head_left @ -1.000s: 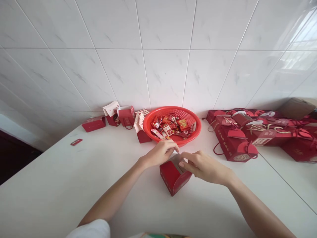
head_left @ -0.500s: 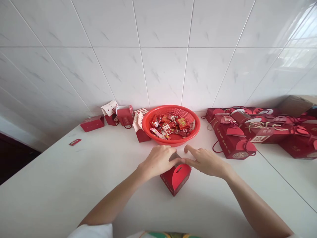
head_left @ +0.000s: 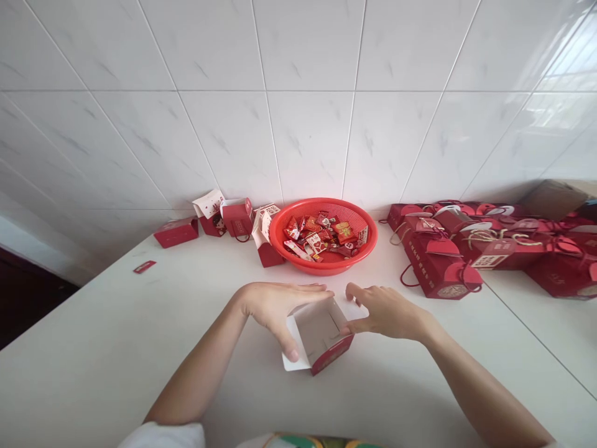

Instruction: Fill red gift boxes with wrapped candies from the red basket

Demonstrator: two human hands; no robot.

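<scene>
Head cam, looking down at the tabletop (head_left: 116,330), white tile wall (head_left: 308,124) behind it.

Lower middle of frame: red paper gift box (head_left: 318,336), open, white inside showing, white flap sticking out at lower left, sitting on the tabletop btw the two hands. L hand (head_left: 273,308) is cupped over the box's left side, grip wide, fingers stretched flat along the far edge, thumb tip (head_left: 292,354) pointing down at the white flap. R hand (head_left: 387,314) is at the right corner, grip also wide, thumb on the box rim, fingers just past the far corner. Neither hand is clamping it, just touching. White sleeve (head_left: 163,435) at bottom left, on the L arm.

Top middle, against the wall: red plastic basket (head_left: 298,264) full of wrapped red sweets (head_left: 321,233). Just left of it, upright red box w/ white lid flaps (head_left: 268,255). Further left, upper left of frame: red box w/ string handle (head_left: 237,218), small box w/ cartoon card (head_left: 212,224), flat red box (head_left: 176,232), and a small red card (head_left: 144,267) lying alone nearer the edge.

Upper right: heap of red gift boxes w/ handles and cords (head_left: 441,264), cardboard box (head_left: 553,199) behind them.
</scene>
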